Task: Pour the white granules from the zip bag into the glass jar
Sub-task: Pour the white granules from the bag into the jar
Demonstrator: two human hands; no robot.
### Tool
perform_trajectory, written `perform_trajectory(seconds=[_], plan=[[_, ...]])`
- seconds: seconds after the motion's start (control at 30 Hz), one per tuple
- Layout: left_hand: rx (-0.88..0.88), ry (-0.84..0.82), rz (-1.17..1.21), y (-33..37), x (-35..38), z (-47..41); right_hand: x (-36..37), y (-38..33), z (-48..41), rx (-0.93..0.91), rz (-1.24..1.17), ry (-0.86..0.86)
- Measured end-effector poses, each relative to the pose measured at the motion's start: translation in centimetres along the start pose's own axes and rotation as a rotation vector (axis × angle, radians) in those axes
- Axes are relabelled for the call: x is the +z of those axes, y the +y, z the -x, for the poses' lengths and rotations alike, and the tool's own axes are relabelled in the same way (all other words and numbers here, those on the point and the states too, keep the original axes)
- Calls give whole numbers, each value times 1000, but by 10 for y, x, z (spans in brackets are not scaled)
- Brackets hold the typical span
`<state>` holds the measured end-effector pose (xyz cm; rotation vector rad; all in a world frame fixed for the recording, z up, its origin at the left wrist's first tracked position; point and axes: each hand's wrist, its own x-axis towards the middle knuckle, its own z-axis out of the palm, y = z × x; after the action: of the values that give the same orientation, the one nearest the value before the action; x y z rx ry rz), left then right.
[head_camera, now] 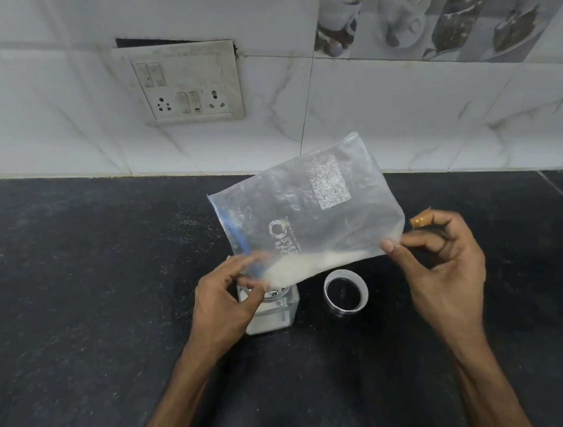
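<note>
Pinching the zip bag (307, 210), left grip (223, 301) and right grip (446, 266) hold white granules (299, 265) over glass jar (272, 314).

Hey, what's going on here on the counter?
A person is tipping a clear zip bag over a glass jar on the dark counter. The left hand holds the bag's zip end at the jar's mouth, and the right hand pinches the opposite corner, held higher. White granules lie along the bag's low edge, and some are already in the jar. The lid sits beside it.
</note>
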<state>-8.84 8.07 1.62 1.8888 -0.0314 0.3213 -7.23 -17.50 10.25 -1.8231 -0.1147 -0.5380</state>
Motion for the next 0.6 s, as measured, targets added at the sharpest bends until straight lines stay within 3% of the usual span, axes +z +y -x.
perform_trajectory(seconds=[0.6], plan=[[-4, -5, -12, 4, -1, 0, 4, -2, 1, 6, -57, 25]])
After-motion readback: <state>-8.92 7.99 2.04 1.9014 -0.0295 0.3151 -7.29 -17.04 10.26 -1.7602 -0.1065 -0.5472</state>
